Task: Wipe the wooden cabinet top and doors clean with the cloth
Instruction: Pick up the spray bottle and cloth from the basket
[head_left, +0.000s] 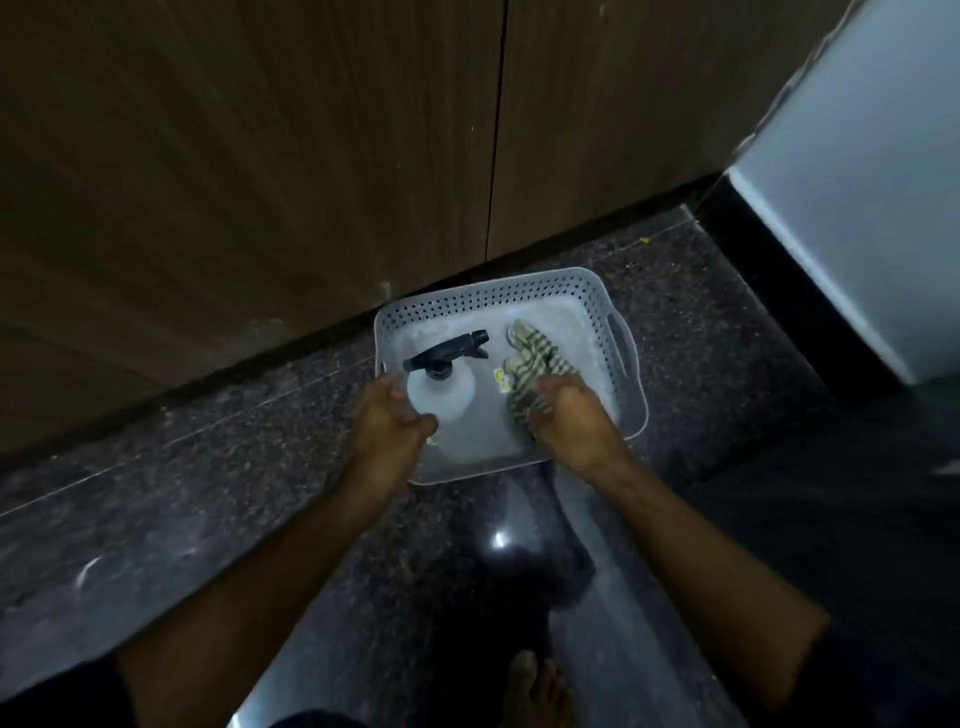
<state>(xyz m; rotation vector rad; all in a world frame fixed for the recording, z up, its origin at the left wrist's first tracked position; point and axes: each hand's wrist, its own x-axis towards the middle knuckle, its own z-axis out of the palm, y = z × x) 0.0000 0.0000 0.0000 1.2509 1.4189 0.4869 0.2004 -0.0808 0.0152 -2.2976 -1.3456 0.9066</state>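
Dim home interior, floor level. Polished dark speckled stone floor (208, 467) reflecting a ceiling light. Wood-grain cabinet doors (260, 156) from 9 to 1 o'clock. White appliance (857, 182) at 2 o'clock. Perforated plastic basket (493, 296) with spray bottle (457, 400) and striped cloth (535, 364) on floor. Bare foot (535, 691) at 6 o'clock.

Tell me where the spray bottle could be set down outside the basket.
Bare speckled floor lies left of the basket, along the cabinet doors, and also between the basket and the white appliance. Inside the basket it is crowded: spray bottle, striped cloth, left hand, right hand.
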